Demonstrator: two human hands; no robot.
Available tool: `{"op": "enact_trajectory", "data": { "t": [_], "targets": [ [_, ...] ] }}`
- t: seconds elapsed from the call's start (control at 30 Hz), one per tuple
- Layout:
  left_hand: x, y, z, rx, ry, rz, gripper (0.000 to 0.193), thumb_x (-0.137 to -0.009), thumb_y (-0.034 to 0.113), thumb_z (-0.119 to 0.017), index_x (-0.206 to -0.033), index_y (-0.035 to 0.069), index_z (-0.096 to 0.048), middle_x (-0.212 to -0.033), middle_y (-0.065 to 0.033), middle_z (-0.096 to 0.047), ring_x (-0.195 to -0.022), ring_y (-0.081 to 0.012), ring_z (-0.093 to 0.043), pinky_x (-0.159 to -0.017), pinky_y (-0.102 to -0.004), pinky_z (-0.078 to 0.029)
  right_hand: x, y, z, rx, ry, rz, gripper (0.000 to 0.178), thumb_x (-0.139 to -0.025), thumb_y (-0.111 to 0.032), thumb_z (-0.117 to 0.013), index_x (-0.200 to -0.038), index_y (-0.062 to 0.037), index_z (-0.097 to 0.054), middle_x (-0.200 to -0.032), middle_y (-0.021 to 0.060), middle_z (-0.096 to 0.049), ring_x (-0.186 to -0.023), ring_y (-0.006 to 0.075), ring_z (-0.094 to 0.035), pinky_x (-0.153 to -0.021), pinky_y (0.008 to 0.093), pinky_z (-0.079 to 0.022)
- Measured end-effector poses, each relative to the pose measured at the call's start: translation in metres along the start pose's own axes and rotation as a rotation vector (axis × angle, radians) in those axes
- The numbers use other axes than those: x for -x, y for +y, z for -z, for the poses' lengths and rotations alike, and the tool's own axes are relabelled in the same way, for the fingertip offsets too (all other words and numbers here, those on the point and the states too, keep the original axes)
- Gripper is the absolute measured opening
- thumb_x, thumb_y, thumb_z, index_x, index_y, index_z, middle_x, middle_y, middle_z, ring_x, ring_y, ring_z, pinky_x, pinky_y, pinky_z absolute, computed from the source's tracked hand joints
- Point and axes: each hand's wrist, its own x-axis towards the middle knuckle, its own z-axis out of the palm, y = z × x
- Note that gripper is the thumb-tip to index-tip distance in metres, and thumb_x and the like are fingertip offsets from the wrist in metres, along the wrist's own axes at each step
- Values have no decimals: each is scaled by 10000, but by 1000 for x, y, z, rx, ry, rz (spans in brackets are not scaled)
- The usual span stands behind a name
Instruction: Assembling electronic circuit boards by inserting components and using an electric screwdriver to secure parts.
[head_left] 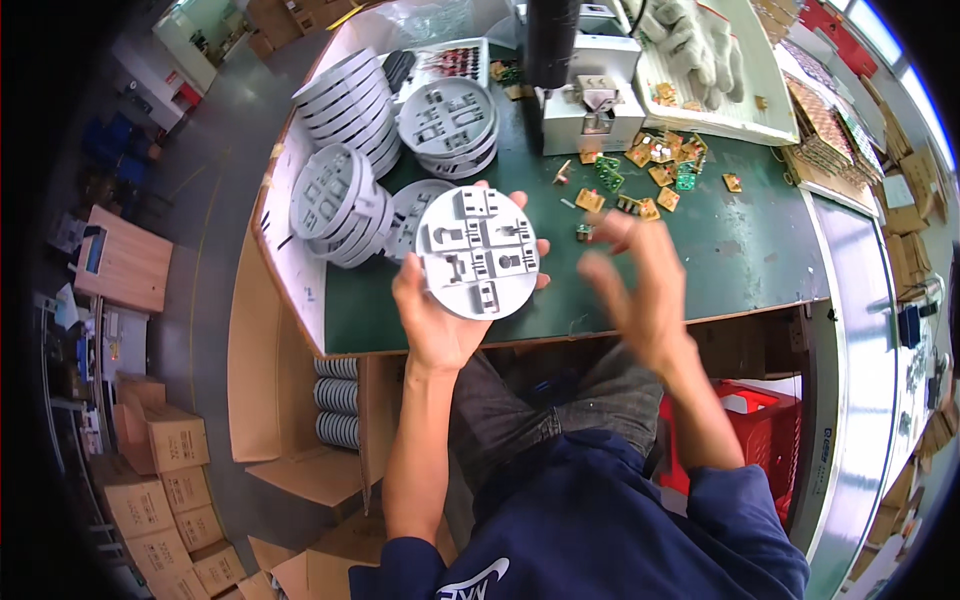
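My left hand (440, 325) is closed round the edge of a round white plastic disc (478, 270), held level above the front of the table. Raised slots, clips and small dark contacts cover its upper face. My right hand (645, 285) hovers to the right of the disc, smeared by motion, so whether its fingers grip anything cannot be told. By its fingertips is a small dark-green part (584, 232); I cannot make out whether they touch. Just beyond lie several small circuit boards (655, 150), tan and green, loose on the green table top (740, 250).
Stacks of round white discs (345, 110) stand at the table's left, near its raised white edge (285, 230). A grey-white metal fixture (592, 120) sits at the back under a black post (550, 45). White gloves (700, 50) lie in a tray. Below are an open carton (270, 390) and a red crate (745, 430).
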Motion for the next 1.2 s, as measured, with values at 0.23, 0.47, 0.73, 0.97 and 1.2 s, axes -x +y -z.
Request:
{"op": "enact_trajectory", "data": {
  "t": [0.23,0.47,0.73,0.97,1.2],
  "targets": [
    [-9,12,7,283,-218,12,1091,-797,721,-650,-1590,87,-248,-1589,-275,-302,-1126,-467,-581,-866,-534,-531,-13,52,1,340,-167,123,367,-864,-76,-748,-1219,-43,-657,-1016,139,-637,-959,338,-609,-805,411,-523],
    [-12,19,15,231,-272,23,1088,-795,727,-635,-1587,85,-255,-1584,-283,-305,-1118,-455,-582,-850,-513,-529,-14,46,-1,227,-165,-41,327,-878,-53,-727,-1198,-28,-661,-1005,164,-634,-966,347,-610,-823,426,-510],
    [-6,19,7,65,-61,20,983,-858,667,-597,-1570,58,-301,-1573,-276,-347,-1160,-465,-582,-888,-509,-538,-18,47,-2,315,-186,11,337,-893,-63,-717,-1224,-33,-663,-1018,155,-633,-954,347,-604,-849,431,-495],
    [-2,13,-5,-159,75,-1,886,-890,579,-635,-1536,32,-372,-1537,-245,-419,-1166,-408,-608,-882,-494,-553,-15,55,-5,356,-137,44,383,-899,-86,-717,-1275,-52,-654,-1026,154,-638,-960,322,-613,-853,409,-497],
    [-11,-25,-35,-1633,200,-227,881,-841,495,-758,-1491,2,-425,-1444,-236,-487,-1193,-402,-559,-989,-508,-467,-22,52,18,-190,-145,-449,371,-941,-125,-712,-1283,-2,-640,-1100,116,-694,-1021,195,-658,-874,325,-521]
  ]
}}
